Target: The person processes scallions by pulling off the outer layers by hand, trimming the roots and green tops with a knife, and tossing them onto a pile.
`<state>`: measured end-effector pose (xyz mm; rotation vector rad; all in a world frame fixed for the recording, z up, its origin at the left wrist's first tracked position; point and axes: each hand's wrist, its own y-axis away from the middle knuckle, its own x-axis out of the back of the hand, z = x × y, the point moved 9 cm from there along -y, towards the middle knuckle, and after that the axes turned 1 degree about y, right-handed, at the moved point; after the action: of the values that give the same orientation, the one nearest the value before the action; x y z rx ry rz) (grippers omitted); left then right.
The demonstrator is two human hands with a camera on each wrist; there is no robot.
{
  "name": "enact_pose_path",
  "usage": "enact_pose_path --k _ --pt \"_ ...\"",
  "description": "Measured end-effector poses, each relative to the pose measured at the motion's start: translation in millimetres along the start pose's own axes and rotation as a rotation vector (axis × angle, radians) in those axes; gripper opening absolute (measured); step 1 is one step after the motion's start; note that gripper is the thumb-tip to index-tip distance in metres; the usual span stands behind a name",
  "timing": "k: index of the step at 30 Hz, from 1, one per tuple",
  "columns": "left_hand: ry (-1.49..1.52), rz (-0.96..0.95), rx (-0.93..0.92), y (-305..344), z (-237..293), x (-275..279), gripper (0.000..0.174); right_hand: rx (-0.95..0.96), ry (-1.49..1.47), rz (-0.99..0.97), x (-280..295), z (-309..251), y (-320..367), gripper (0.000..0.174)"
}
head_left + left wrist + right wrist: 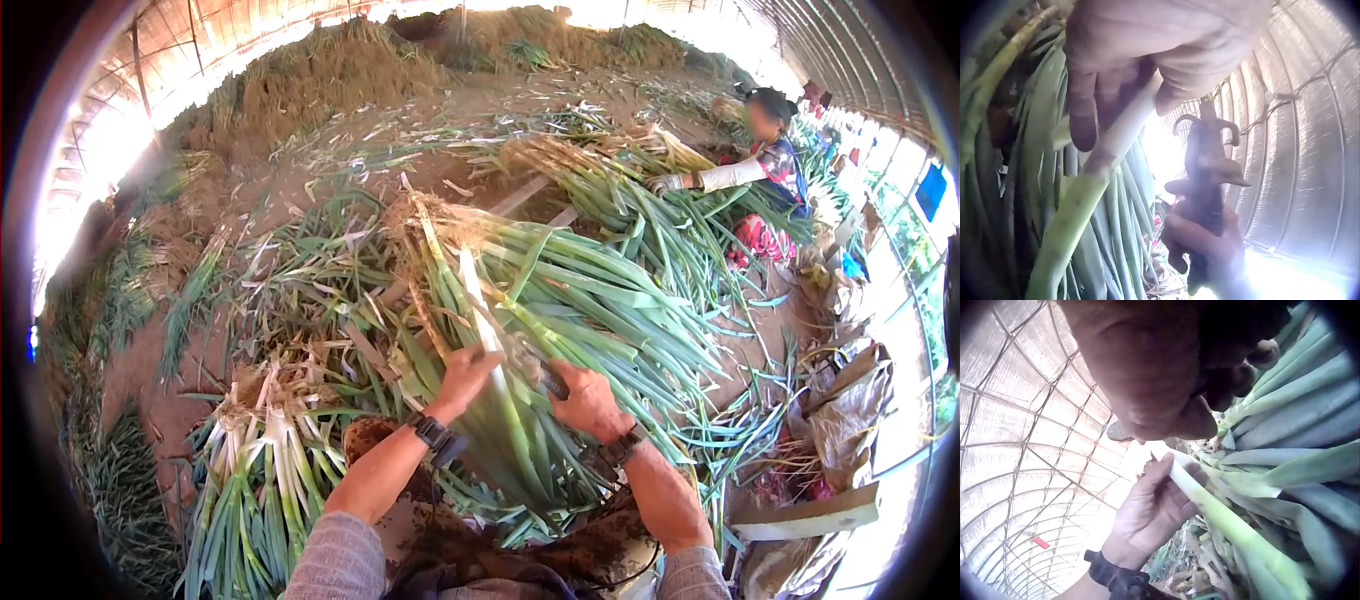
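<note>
With my left hand point(467, 380) I hold one long green onion point(480, 315) by its white shaft, its green leaves slanting down toward my lap. The right wrist view shows the thumb and fingers of that hand around the pale stalk point(1213, 509). My right hand point(590, 402) grips the dark handle of a hand tool point(548, 378), just right of the onion. Seen from the left wrist, the tool point(1205, 153) has curved prongs near its tip and stands apart from the stalk. A large heap of green onions point(590, 290) lies right in front, roots toward the left.
A rooted bundle of green onions point(265, 440) lies at my left. Another person point(775, 150) works at a further heap point(620, 185) at the back right. Loose leaves point(310, 260) litter the soil. Brown sacking point(850, 410) and a wooden board point(810, 515) are at the right.
</note>
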<state>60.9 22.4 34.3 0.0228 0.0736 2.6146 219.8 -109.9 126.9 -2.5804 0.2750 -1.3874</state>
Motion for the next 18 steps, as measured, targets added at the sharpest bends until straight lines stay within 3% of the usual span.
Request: enact_pose_path --k 4,6,8,12,14,16,18 --pt "0.202 0.093 0.046 -4 -18 10 0.026 -0.114 0.040 -0.017 1 4 6 0.041" --pt "0.179 0.121 0.078 -11 -26 22 0.025 -0.079 0.025 -0.064 -1 6 9 0.038" --pt "0.182 0.148 0.025 -14 -31 29 0.025 -0.034 0.037 -0.223 -13 6 14 0.036" --pt "0.233 0.133 -0.051 -2 -8 25 0.024 -0.149 0.117 -0.261 -14 18 15 0.037" --pt "-0.024 -0.051 -0.030 8 12 3 0.019 -0.095 0.039 -0.144 -7 9 12 0.039" --pt "-0.062 -0.082 -0.013 2 -10 1 0.020 -0.031 -0.029 -0.036 1 2 9 0.042" --pt "0.265 -0.013 0.084 4 -22 3 0.023 -0.050 0.011 -0.029 -3 3 6 0.045"
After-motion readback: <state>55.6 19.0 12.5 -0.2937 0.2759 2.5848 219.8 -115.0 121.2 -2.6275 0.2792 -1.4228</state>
